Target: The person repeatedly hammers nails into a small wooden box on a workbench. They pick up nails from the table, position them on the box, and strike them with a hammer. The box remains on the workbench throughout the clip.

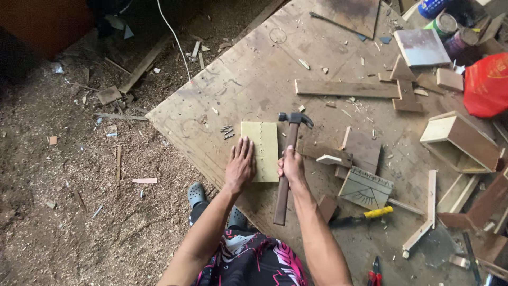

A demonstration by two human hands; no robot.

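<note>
A pale yellow rectangular board (260, 150) with a row of small dots is pinned flat on the scuffed plywood sheet (254, 79) by the left hand (241, 165), fingers spread. A wooden-handled claw hammer (287, 159) is gripped mid-handle by the right hand (291, 166), steel head at 12 o'clock. Loose nails (227, 131) are scattered at the board's 10 o'clock

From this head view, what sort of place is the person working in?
Probably a rough carpentry workshop. The right hand grips a claw hammer over a pale board, offcuts litter the plywood work surface, and sawdust covers the ground.
</note>
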